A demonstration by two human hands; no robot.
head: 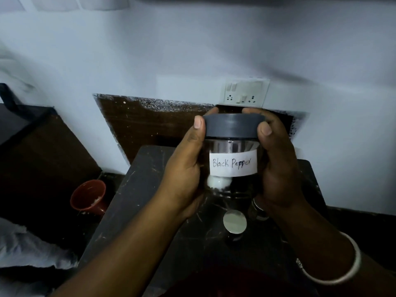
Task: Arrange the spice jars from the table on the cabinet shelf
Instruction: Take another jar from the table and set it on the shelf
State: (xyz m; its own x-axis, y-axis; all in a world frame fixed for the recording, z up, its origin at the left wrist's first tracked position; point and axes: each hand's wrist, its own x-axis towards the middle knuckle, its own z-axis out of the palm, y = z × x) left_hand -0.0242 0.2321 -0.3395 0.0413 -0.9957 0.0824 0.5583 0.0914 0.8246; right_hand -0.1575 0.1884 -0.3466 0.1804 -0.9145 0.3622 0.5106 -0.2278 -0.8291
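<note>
A clear spice jar (232, 155) with a grey lid and a white label reading "Black Pepper" is held upright above the dark table (137, 189). My left hand (184, 168) grips its left side, thumb on the lid's edge. On the jar's right side, my right hand (278, 168) does the same; a silver bangle sits on that wrist. Below the jar, a small jar with a shiny metal lid (234, 221) stands on the table, and another small jar (258, 207) is partly hidden behind my right hand.
A red-brown cup (89, 197) sits low at the left of the table. A white switch and socket plate (244, 93) is on the pale wall behind, above a dark wooden panel (150, 123). A dark cabinet (32, 151) stands at the left. Pale cloth (25, 249) lies bottom left.
</note>
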